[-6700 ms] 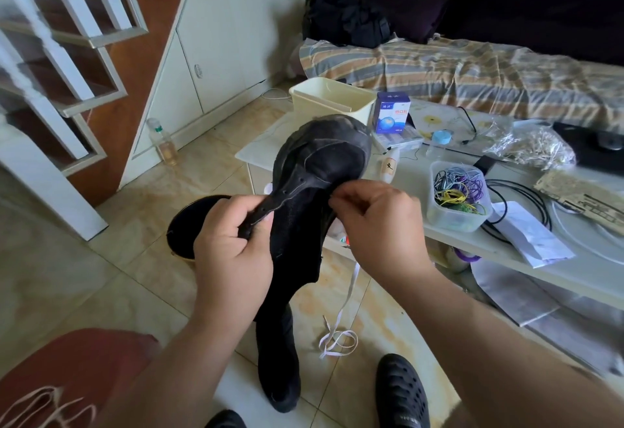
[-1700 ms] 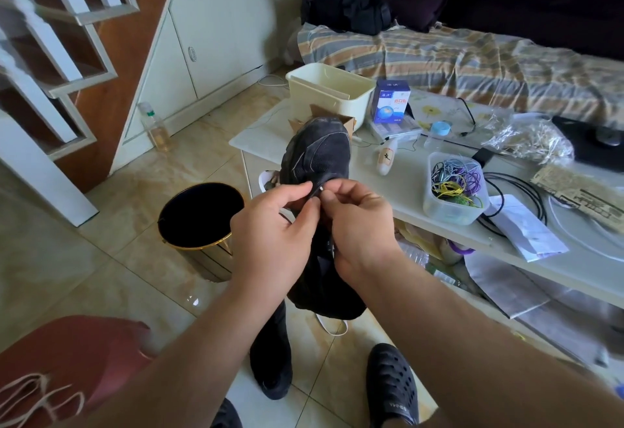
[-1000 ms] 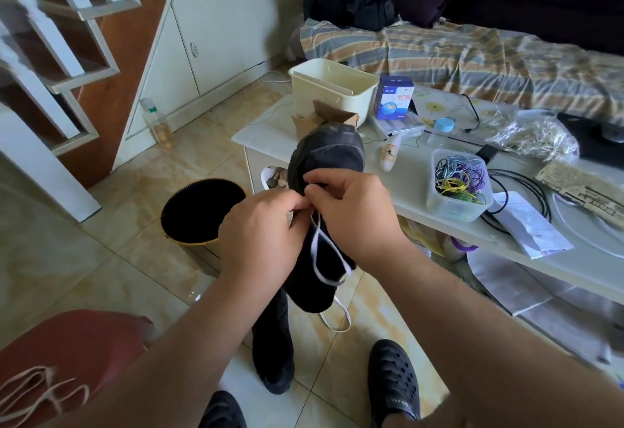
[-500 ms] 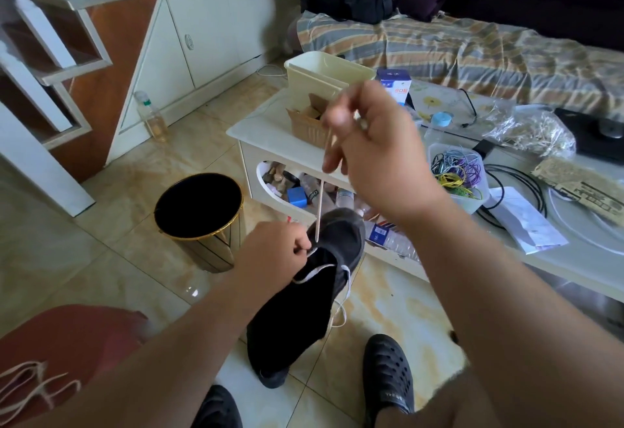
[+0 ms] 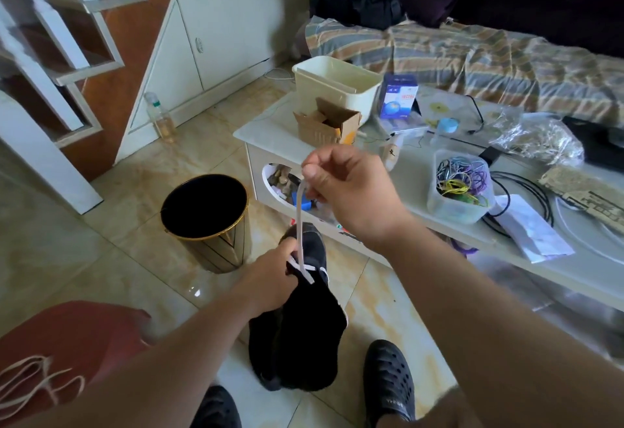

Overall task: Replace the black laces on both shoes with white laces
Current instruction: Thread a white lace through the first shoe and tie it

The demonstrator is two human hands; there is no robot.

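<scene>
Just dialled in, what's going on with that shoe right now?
A person is relacing a black shoe. The left hand grips the shoe near its lace holes, while the right hand pinches a white lace and pulls it taut upward from the shoe. Only a short white crossing shows on the shoe, so lacing looks far from finished. A black bin stands beside.

My left hand grips the black shoe at its upper edge, toe pointing toward twelve o'clock. My right hand is raised above it and pinches the white lace, which runs taut down to the shoe's eyelets. At ten o'clock from the shoe stands a black bin. At two o'clock the white table carries a cardboard box and a tub of rubber bands.
</scene>
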